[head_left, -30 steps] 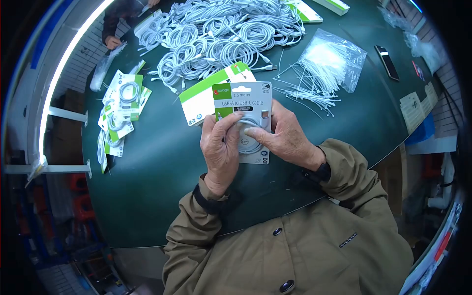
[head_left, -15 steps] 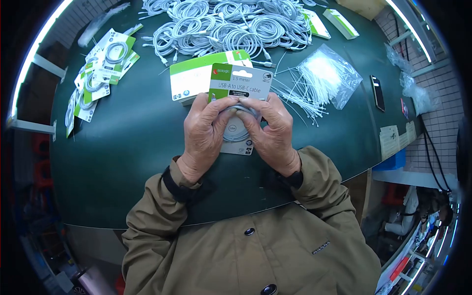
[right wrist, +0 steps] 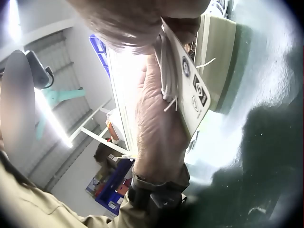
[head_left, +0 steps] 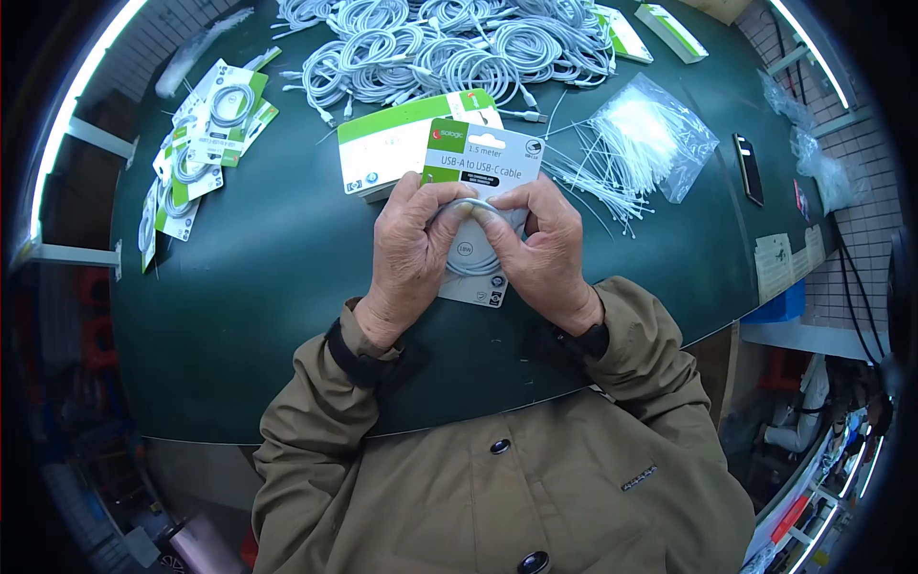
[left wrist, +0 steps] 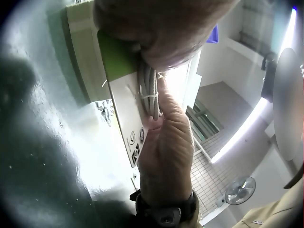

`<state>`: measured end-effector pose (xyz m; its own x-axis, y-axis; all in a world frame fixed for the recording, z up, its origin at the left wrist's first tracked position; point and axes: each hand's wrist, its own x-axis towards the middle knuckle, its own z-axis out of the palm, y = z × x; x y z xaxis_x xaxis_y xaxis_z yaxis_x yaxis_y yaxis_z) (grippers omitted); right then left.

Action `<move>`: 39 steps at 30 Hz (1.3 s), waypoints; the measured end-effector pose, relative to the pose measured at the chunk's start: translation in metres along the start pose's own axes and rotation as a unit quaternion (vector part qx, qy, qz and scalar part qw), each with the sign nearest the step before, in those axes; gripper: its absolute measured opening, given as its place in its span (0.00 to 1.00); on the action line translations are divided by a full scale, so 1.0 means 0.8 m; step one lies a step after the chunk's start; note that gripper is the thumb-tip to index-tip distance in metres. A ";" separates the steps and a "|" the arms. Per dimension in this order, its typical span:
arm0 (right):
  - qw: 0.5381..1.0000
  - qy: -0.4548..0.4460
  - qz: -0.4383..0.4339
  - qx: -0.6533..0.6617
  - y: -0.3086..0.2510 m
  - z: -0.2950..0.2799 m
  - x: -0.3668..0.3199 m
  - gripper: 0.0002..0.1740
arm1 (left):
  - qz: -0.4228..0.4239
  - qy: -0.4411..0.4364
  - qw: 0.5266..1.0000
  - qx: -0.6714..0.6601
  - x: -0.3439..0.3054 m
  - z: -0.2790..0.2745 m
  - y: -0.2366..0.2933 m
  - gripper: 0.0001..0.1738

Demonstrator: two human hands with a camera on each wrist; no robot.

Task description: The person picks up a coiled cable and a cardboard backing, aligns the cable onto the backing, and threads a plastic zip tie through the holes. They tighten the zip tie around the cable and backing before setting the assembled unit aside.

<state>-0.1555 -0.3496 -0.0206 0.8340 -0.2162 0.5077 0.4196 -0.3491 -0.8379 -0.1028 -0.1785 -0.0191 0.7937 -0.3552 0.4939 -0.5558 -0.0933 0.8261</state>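
A grey and green cardboard packaging card (head_left: 502, 158), printed "USB-A to USB-C cable", is held upright between the two hands. Over its lower front lies a coiled white USB cable (head_left: 459, 265). My left hand (head_left: 409, 251) pinches the top of the coil between thumb and index finger. Opposite it, my right hand (head_left: 545, 251) pinches the same stretch, the thumbs close together. A thin white cable tie (left wrist: 150, 96) wraps the coil in the left wrist view, and tie ends (right wrist: 172, 103) stick out in the right wrist view. The other fingers are hidden behind the card.
Just beyond the hands lies a white and green box (head_left: 382, 158). A large heap of coiled cables (head_left: 459, 57) covers the far side. Carded cables (head_left: 206, 134) are piled at left. A bag of cable ties (head_left: 641, 134) and a phone (head_left: 749, 170) lie at right.
The right hand has come from the card's right edge to the coil's top, its index finger now in front beside the left's. The head view has shifted, and the card leans slightly.
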 end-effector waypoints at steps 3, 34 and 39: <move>0.999 -0.016 0.046 0.020 0.007 -0.004 -0.001 0.10 | -0.006 0.001 1.000 0.016 0.000 -0.003 0.000 0.09; 0.972 -0.002 0.133 0.194 0.029 -0.043 0.001 0.05 | 0.078 0.115 0.987 -0.079 -0.013 0.026 0.013 0.21; 0.973 0.034 0.119 0.197 0.030 -0.050 0.004 0.05 | -0.141 0.002 0.988 -0.067 -0.015 0.005 0.017 0.37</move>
<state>-0.1569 -0.3949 -0.0314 0.9048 -0.3118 0.2900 0.3324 0.0915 -0.9387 -0.1208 -0.1793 -0.0147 0.9137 -0.3287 0.2392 -0.2742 -0.0640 0.9595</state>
